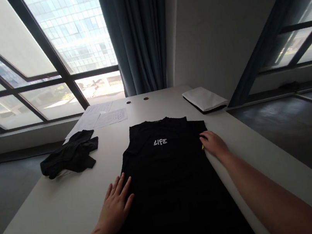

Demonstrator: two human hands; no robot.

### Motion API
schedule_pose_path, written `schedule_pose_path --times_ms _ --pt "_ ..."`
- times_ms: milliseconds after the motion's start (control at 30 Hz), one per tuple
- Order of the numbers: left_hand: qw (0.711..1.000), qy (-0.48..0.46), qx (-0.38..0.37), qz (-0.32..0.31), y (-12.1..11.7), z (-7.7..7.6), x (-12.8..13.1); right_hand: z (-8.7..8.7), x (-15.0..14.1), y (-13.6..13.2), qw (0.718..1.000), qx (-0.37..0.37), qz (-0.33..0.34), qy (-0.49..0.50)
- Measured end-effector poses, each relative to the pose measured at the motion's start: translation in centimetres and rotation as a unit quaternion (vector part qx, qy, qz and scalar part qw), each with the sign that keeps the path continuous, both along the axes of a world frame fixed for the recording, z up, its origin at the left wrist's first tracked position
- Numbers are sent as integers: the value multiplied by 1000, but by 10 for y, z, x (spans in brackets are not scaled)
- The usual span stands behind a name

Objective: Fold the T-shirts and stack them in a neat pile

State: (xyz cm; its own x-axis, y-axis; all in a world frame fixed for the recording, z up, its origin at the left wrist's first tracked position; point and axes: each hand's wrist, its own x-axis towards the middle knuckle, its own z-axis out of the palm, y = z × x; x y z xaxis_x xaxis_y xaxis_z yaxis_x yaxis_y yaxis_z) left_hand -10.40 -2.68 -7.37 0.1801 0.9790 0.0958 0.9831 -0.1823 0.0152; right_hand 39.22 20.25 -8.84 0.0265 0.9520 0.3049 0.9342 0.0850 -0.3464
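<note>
Head view, looking along a long white table (40,228) toward tall windows (39,60) at upper left and a dark blue curtain (134,30) at top centre. A black sleeveless shirt (169,185) lies flat and lengthwise down the middle of the table, its collar toward the far end and its lower part running out of the bottom of the frame. Both arms reach in from the bottom edge, one on each side, so the shirt sits between them. The left hand (116,204) is open with its fingers spread, holding nothing, and its palm rests on the shirt's left edge, which keeps that side flat. The right hand (214,144) sits at the shirt's right edge with its fingers curled; whether they pinch the cloth cannot be told from here. Left of the shirt, near but not touching it, lies a crumpled black garment (70,155). Papers (100,115) lie beyond it, and a white pouch (204,99) sits at upper right. White "LIFE" lettering (160,142) marks the chest. A yellow tip (203,147) shows by the right fingers, too small to identify.
</note>
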Motion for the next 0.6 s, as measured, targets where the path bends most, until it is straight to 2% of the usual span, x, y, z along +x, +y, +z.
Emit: schedule_pose_path --times_ms 133,233,300,367,467,533,600 --pt "999 5 11 -30 -20 2 -11 5 29 30 994 8 -107 25" --pt "999 5 32 -37 -22 10 -7 7 28 48 982 -22 -183 49" --pt "998 3 38 -46 -12 22 10 8 20 57 975 -38 -209 61" --pt "997 -5 29 -76 5 38 40 6 13 63 977 -34 -201 57" --pt "990 -28 -5 -137 41 59 102 2 10 65 984 -20 -159 75" --pt "983 -42 -35 -175 70 66 149 1 14 63 982 -5 -136 128" --pt "977 -45 -56 -202 100 67 194 1 20 59 977 21 -107 185"
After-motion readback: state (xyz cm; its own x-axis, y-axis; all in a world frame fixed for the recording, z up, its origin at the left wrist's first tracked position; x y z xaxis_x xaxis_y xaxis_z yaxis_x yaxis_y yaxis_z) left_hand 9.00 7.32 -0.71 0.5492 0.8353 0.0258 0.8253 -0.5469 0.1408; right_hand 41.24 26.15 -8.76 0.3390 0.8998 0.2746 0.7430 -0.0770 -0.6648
